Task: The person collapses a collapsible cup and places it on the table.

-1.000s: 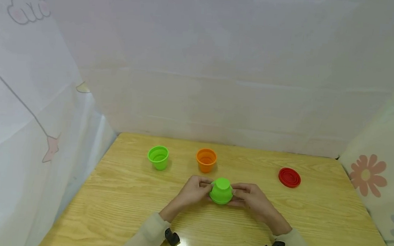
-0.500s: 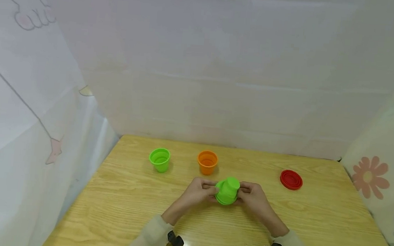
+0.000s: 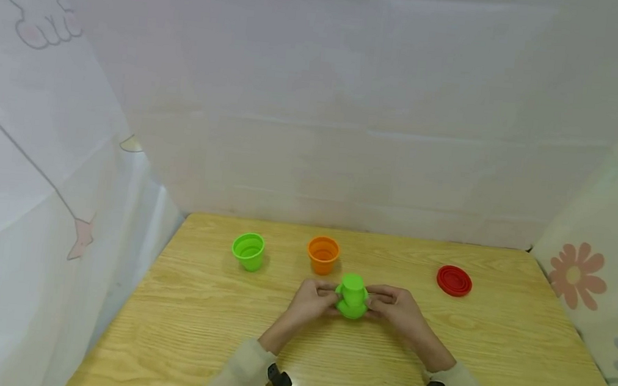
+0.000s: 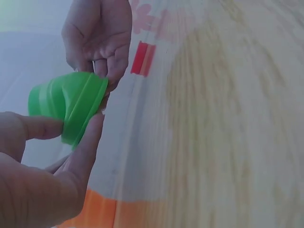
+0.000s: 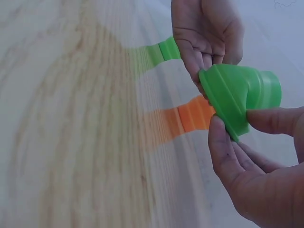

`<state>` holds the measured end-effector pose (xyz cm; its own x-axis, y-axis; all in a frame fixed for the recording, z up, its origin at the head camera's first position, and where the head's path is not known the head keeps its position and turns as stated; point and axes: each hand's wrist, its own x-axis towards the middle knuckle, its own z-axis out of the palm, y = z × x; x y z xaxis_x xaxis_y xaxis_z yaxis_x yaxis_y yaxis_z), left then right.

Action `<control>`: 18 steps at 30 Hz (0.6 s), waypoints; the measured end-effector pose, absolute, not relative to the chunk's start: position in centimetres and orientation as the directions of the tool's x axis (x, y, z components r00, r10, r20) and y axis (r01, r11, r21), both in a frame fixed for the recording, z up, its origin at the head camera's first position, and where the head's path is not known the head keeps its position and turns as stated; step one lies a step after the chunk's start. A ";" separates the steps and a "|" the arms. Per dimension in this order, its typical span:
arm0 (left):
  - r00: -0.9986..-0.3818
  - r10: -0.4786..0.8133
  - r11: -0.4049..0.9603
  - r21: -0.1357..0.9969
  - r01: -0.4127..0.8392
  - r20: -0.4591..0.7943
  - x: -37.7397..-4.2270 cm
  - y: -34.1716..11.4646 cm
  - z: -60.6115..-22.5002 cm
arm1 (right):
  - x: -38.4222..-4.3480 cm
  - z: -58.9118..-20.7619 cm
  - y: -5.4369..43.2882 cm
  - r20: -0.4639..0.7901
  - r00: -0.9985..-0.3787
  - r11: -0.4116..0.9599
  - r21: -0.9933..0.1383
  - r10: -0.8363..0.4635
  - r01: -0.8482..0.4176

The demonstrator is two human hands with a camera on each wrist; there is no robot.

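Between both hands is a green collapsible cup (image 3: 352, 300), base up and rim down, held above the table. Its wall is dented and partly folded, as the green cup (image 4: 71, 102) in the left wrist view shows. My left hand (image 3: 308, 301) pinches one side of the cup, thumb on the wall and fingers at the rim. On the opposite side my right hand (image 3: 399, 312) pinches it in the same way, and in the right wrist view the thumb of the right hand (image 5: 266, 175) presses into the wall. The cup's inside is hidden.
A second green cup (image 3: 249, 253) stands upright at the back left of the wooden table (image 3: 192, 330). Beside it, nearer the middle, stands an upright orange cup (image 3: 323, 256). A flattened red collapsible cup (image 3: 454, 281) lies at the back right. Printed curtains surround the table.
The held green cup has tilted to the right and back, and its wall has become more unevenly folded. Both hands keep their grip. The other cups have stayed put.
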<state>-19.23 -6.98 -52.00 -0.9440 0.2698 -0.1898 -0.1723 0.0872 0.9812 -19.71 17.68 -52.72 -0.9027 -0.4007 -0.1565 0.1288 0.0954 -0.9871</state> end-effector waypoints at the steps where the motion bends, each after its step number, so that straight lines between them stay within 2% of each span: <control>1: -0.939 0.286 0.081 0.981 -0.177 -0.193 -19.2 -7.0 -52.0 | -19.8 -52.7 17.7 -0.160 -0.904 0.094 -0.987 -0.396 0.134; 9: -0.918 0.345 0.145 0.978 -0.152 -0.194 -20.1 -7.7 -51.5 | -20.4 -52.2 18.4 -0.137 -0.883 0.109 -0.989 -0.449 0.098; 14: -0.888 0.414 0.224 0.968 -0.111 -0.198 -20.7 -8.3 -51.6 | -20.4 -52.1 18.7 -0.129 -0.851 0.179 -0.983 -0.510 0.042; 18: -0.860 0.470 0.204 0.972 -0.113 -0.199 -20.7 -8.6 -51.9 | -20.4 -52.2 18.6 -0.138 -0.841 0.197 -0.980 -0.523 0.038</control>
